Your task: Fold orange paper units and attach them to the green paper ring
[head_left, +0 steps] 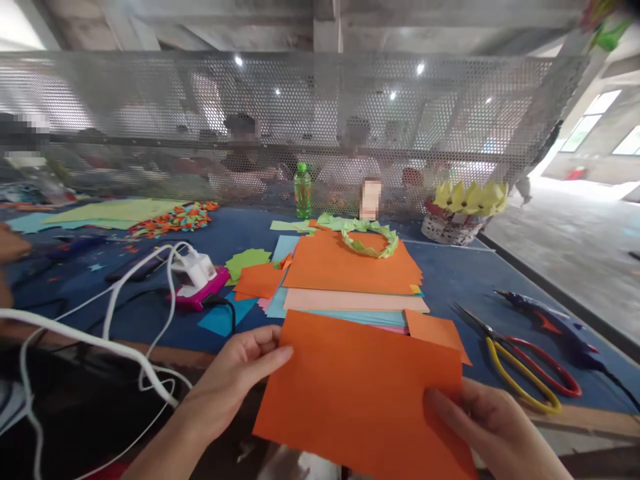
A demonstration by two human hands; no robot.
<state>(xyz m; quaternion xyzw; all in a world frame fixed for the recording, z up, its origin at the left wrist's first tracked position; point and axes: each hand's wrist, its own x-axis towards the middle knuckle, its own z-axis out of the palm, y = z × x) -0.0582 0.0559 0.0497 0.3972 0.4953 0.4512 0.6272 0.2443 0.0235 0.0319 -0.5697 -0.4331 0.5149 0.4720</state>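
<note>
In the head view, item one: an orange sheet (360, 393), held before me over the near edge of the worktop (450, 267), just this side of the paper stack (345, 267), and gripped at opposite sides, seemingly to keep it flat; scissors (491, 332) lie to the right, handles my way, presumably for easy reach. My left hand (250, 363): fingers curled, thumb pressed over the sheet's left edge. My right hand (485, 420): nearly closed, thumb on top, fingers behind, pinching the right edge.
</note>
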